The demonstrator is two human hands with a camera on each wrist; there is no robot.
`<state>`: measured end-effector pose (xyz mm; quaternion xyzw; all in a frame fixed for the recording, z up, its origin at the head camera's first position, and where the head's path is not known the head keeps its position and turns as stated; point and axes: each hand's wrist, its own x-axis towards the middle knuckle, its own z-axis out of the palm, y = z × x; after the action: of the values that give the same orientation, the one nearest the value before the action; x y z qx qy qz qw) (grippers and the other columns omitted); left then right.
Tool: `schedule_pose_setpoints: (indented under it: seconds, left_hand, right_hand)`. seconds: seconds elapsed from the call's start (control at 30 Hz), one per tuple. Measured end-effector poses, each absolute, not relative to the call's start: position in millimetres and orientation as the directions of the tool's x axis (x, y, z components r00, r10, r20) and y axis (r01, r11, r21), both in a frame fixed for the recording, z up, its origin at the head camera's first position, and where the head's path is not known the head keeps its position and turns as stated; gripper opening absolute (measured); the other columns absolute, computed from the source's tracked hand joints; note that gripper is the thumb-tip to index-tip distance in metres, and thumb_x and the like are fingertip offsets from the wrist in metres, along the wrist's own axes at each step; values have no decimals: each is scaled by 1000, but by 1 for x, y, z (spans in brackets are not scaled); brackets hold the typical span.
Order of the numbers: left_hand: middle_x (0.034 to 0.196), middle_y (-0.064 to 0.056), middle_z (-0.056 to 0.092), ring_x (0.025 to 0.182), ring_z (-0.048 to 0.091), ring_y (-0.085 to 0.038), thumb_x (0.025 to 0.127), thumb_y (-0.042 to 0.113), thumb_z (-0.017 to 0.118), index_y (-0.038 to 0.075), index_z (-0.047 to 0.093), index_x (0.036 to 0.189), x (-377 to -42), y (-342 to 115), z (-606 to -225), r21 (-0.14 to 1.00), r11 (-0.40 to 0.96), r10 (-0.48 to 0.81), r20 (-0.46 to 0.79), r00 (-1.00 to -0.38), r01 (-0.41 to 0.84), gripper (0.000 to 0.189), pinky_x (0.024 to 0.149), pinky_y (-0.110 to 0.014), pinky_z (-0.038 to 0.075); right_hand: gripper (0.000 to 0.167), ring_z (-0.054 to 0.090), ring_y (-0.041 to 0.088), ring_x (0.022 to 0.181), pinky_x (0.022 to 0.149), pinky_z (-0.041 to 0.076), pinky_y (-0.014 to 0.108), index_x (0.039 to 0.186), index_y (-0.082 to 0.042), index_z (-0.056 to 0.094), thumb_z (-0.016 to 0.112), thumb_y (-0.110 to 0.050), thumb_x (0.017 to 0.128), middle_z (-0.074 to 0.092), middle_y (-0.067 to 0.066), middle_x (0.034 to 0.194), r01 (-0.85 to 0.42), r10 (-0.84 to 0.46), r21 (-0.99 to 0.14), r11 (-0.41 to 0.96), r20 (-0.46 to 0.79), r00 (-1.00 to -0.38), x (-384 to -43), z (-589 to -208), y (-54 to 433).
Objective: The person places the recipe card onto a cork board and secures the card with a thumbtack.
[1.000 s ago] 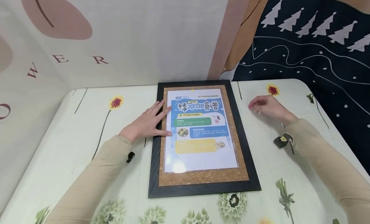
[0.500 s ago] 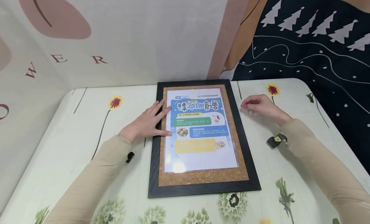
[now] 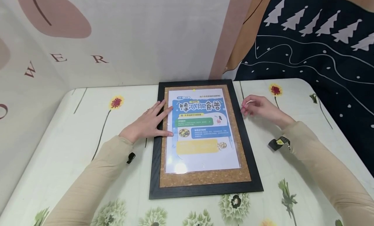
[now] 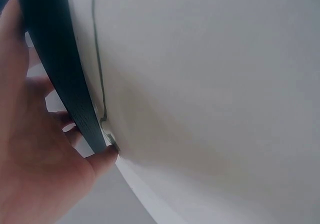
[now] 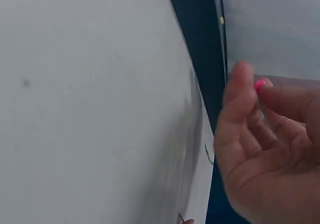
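Observation:
A cork board (image 3: 204, 179) in a black frame lies flat on the table. On it is a laminated sheet (image 3: 203, 161) with coloured blocks and Chinese print. A small yellow pin (image 3: 194, 90) sits at the sheet's top edge. My left hand (image 3: 148, 124) rests spread across the board's left side, fingertips on the sheet. Just right of the board's right edge, my right hand (image 3: 258, 110) pinches a small pink push pin (image 5: 260, 85) between thumb and fingers. Its point is hidden or too small to make out.
A flower-printed cloth (image 3: 128, 187) covers the table. Behind it rises a pale wall hanging (image 3: 140, 41), with a dark one (image 3: 295, 60) patterned with trees at the right. A black wrist device (image 3: 277, 144) hangs under the right sleeve.
The right hand has moved left toward the board's right edge with the pink push pin, and its fingers have shifted around it. The left hand has stayed in place.

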<state>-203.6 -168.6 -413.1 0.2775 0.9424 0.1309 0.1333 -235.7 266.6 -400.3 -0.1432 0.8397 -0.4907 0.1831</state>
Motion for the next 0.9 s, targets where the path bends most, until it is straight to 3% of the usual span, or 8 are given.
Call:
schedule_pose_setpoints:
  seconds: [0.3,0.6,0.9]
  left_hand:
    - [160,-17,-5,145,-4,-36,80,60,69,11,17,156,-204,-168,-414,317,811,561,-177,-809,493,105,111,-59,15]
    - [160,-17,-4,145,-4,-35,80,61,69,12,17,156,-204,-168,-414,317,813,557,-180,-811,488,105,111,-59,15]
    - [160,-18,-4,145,-3,-36,80,60,69,11,17,156,-205,-169,-414,322,805,567,-169,-807,498,104,110,-59,16]
  right_hand:
    - [20,61,18,79,70,51,22,115,7,54,52,-5,100,68,14,94,-104,-401,-905,413,-78,-913,-232,-398,258]
    - [30,65,12,91,76,52,22,123,6,59,58,-10,98,68,11,107,-39,-378,-906,421,-136,-916,-231,-395,257]
    - [30,65,15,87,75,52,25,123,5,58,58,-12,98,69,12,103,1,-386,-893,450,-196,-901,-230,-396,253]
